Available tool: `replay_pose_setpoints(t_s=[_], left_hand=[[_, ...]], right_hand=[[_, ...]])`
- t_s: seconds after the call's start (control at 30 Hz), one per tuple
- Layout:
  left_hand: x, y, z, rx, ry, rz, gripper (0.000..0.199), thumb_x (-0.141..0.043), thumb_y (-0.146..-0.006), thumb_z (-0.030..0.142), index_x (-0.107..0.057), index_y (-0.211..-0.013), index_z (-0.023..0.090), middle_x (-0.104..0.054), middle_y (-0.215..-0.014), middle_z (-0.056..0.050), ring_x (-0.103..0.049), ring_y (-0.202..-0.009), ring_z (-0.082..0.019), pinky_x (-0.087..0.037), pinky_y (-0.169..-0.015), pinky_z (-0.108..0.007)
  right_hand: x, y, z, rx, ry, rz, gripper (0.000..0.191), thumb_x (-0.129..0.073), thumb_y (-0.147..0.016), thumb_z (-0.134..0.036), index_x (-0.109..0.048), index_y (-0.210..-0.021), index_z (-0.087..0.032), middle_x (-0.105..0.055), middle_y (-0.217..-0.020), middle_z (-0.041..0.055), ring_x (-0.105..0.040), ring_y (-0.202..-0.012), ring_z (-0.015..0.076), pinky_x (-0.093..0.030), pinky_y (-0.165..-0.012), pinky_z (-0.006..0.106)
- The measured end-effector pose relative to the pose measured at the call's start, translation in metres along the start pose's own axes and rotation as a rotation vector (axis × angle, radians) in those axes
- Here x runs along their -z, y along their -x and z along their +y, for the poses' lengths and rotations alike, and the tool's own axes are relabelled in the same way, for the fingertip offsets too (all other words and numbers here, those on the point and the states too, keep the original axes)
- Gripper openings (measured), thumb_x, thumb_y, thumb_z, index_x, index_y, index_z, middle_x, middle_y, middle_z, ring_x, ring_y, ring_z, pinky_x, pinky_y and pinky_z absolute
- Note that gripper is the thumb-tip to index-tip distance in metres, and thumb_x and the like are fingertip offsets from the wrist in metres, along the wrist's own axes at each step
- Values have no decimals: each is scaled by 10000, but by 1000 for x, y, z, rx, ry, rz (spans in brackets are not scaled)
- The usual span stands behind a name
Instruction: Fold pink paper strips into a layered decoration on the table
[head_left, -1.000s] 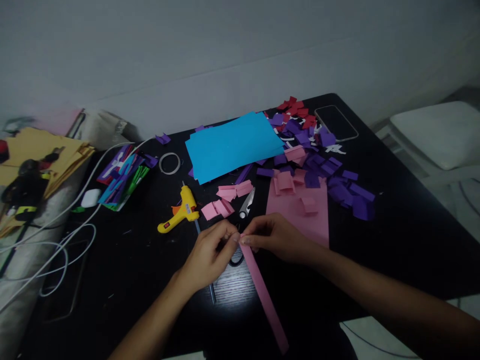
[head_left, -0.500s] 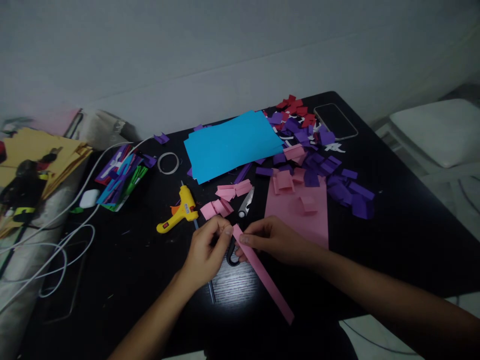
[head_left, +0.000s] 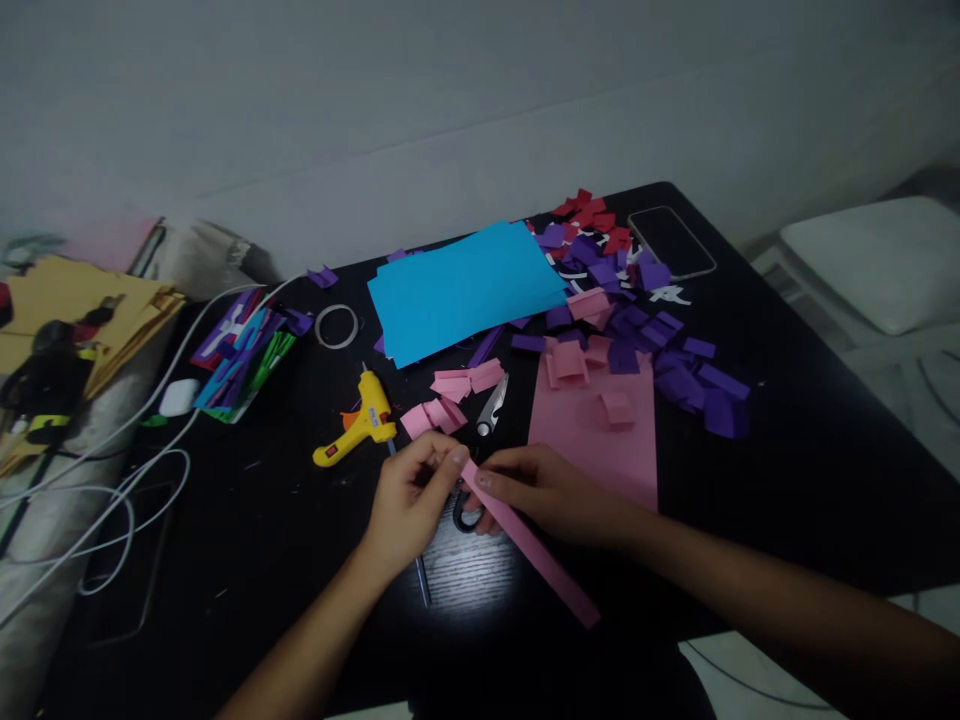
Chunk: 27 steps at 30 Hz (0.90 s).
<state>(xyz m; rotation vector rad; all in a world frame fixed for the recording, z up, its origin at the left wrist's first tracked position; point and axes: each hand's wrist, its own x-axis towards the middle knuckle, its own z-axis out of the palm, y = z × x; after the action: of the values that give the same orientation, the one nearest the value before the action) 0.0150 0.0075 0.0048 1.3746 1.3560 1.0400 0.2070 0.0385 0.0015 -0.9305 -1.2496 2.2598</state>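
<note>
A long pink paper strip (head_left: 536, 555) slants from my fingers down toward the table's near edge. My left hand (head_left: 415, 492) pinches its upper end between thumb and fingertips. Just below that, my right hand (head_left: 536, 487) grips the strip, thumb on top and fingers underneath. Under the hands lies a pair of scissors (head_left: 493, 407), blades pointing away and the black handles partly covered. Folded pink paper pieces (head_left: 469, 380) sit beyond my left hand. A pink sheet (head_left: 592, 440) lies beyond my right hand, with several small folded pink pieces on it.
Left of the hands rests a yellow glue gun (head_left: 367, 415) with a glue stick. Blue sheets (head_left: 465, 290) lie at the back, near a tape ring (head_left: 337, 326). Purple paper pieces (head_left: 705, 385) are heaped at right, by a phone-shaped case (head_left: 671, 242). White cables (head_left: 131, 500) loop at left.
The strip's free lower end has swung slightly up and to the right. My right hand has shifted a little along with the strip; my left hand keeps its pinch.
</note>
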Motion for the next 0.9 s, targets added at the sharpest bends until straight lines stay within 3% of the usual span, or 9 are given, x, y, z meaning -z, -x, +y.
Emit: replay_pose_setpoints(t_s=[0.13,0.3,0.6,0.73,0.9], left_hand=[[1,-1,-1,28,30,53,248,-643,-977,346,-668,-807,166,-577,-630,20,-508,-556,-103,-421,-538,-210],[2,-1,-1,55,42,68,279,-644,-971,386,-670,-793,173,-541,-600,25,-486,-536,-109,-399,-514,-214],[2,-1,2,1,-62,-1,243,-644,-972,365,-676,-829,172,-595,-621,22,-514,-531,-107,-414,-517,-216],[2,0,2,19,-50,-60,237,-632,-988,357,-671,-849,169,-654,-651,15,-528,-488,-91,-417,-489,-205],[5,0,0,-5,-53,-20,213,-635,-990,332,-666,-853,172,-574,-575,45,-524,-482,-94,-417,-492,-202]], right_hand=[[1,1,-3,-46,-38,-90,502,-634,-950,-607,-739,-934,-117,-765,-941,103,-700,-675,145,-555,-650,280],[5,-1,-1,10,30,-61,460,-606,-982,-549,-758,-1018,-116,-758,-852,77,-597,-554,100,-435,-504,211],[4,-1,3,96,342,58,441,-552,-1031,-442,-730,-764,-139,-568,-548,-15,-510,-507,92,-368,-511,213],[2,-1,3,86,320,76,476,-549,-1025,-517,-735,-812,-134,-678,-687,30,-563,-551,100,-413,-520,214],[2,-1,-3,-11,157,-49,562,-533,-997,-639,-735,-987,-115,-755,-902,100,-637,-577,110,-429,-460,193]])
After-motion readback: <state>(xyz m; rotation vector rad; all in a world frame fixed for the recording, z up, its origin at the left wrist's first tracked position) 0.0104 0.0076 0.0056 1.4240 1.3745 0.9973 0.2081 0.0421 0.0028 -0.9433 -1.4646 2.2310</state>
